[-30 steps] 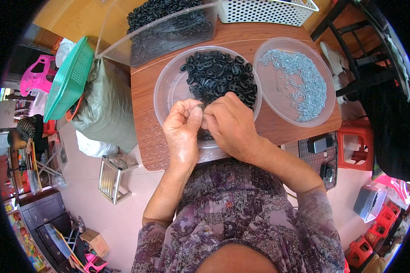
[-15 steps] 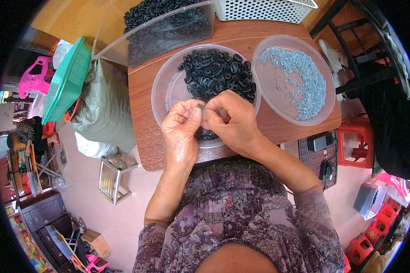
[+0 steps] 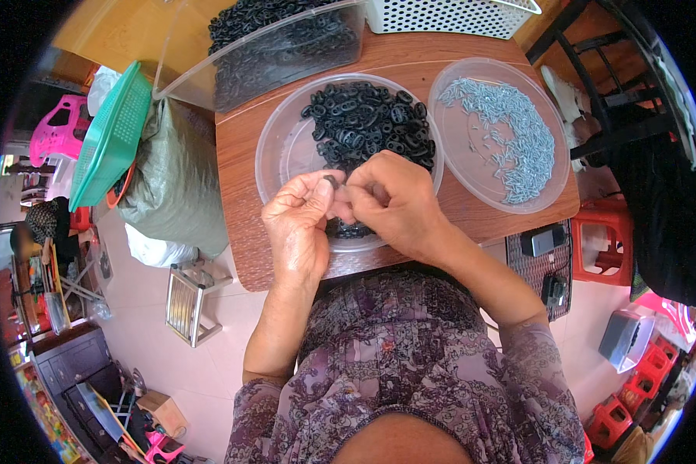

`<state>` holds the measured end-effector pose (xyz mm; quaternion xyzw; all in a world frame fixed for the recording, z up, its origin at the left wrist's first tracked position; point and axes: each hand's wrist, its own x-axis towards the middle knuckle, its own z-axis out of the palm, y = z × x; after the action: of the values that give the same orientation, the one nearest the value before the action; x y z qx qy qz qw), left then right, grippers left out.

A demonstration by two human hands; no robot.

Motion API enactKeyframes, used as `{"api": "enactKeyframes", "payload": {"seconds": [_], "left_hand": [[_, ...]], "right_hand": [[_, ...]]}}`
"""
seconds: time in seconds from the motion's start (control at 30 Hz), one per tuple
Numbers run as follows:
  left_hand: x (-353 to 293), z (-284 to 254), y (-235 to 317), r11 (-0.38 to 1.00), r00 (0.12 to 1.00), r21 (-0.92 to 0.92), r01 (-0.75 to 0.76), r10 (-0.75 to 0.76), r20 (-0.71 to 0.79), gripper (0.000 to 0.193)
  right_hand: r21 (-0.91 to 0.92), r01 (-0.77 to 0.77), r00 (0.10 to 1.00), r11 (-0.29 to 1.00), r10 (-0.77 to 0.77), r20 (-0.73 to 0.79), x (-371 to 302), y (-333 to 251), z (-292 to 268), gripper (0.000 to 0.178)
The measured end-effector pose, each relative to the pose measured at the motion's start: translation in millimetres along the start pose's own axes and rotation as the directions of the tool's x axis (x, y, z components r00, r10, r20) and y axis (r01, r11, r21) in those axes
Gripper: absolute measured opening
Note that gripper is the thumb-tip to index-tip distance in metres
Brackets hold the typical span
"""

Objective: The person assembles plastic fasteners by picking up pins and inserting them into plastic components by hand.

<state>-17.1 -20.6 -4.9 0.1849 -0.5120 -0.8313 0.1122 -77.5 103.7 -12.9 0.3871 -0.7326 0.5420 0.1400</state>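
Over the near part of a round clear tub (image 3: 274,116), my two hands meet at the fingertips. My left hand (image 3: 295,220) pinches a small black oval part (image 3: 332,181) between thumb and fingers. My right hand (image 3: 398,201) is closed in a pinch right beside it; whatever its fingertips hold is too small or hidden to tell. Below and beyond the hands lies a heap of black oval parts with holes (image 3: 363,127) in the tub. To the right, a round clear lid-like tray (image 3: 472,182) holds many small silvery-blue screws or pins (image 3: 526,151).
A large clear bin (image 3: 286,73) of similar black parts stands at the back left, beside a white perforated basket (image 3: 448,19). Left of the wooden table (image 3: 243,232) are a full sack (image 3: 174,178) and a green basket (image 3: 108,135). A red stool (image 3: 603,240) stands at right.
My left hand has shifted slightly left, and the black part shows more between its fingertips. My right hand stays pinched in nearly the same place.
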Motion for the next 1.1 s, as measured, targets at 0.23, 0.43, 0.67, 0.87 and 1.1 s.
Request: {"api": "enactKeyframes", "payload": {"seconds": [0.23,0.43,0.67,0.87,1.1], "left_hand": [[-3.1,2.3,4.3,0.998,0.998,0.063,0.012,-0.016,0.064,0.013],[-4.8,2.7,4.3,0.989,0.997,0.145,-0.039,0.03,0.066,0.013],[-7.2,3.7,6.2,0.977,0.996,0.204,-0.064,0.052,0.066,0.012],[-7.0,2.8,5.9,0.969,0.996,0.239,-0.066,0.049,0.077,0.011],[-8.9,2.6,5.8,0.945,0.997,0.32,-0.068,0.054,0.054,0.011]], "right_hand": [[0.439,-0.645,0.764,0.626,0.522,0.378,9.8,-10.1,-17.0,0.007],[0.454,-0.696,0.718,0.555,0.545,0.434,13.4,-4.8,-19.8,0.009],[0.449,-0.739,0.674,0.503,0.549,0.494,12.9,1.6,-18.3,0.008],[0.404,-0.765,0.643,0.501,0.566,0.516,13.9,0.6,-19.0,0.008],[0.426,-0.759,0.651,0.492,0.564,0.508,15.1,-0.7,-17.0,0.008]]}}
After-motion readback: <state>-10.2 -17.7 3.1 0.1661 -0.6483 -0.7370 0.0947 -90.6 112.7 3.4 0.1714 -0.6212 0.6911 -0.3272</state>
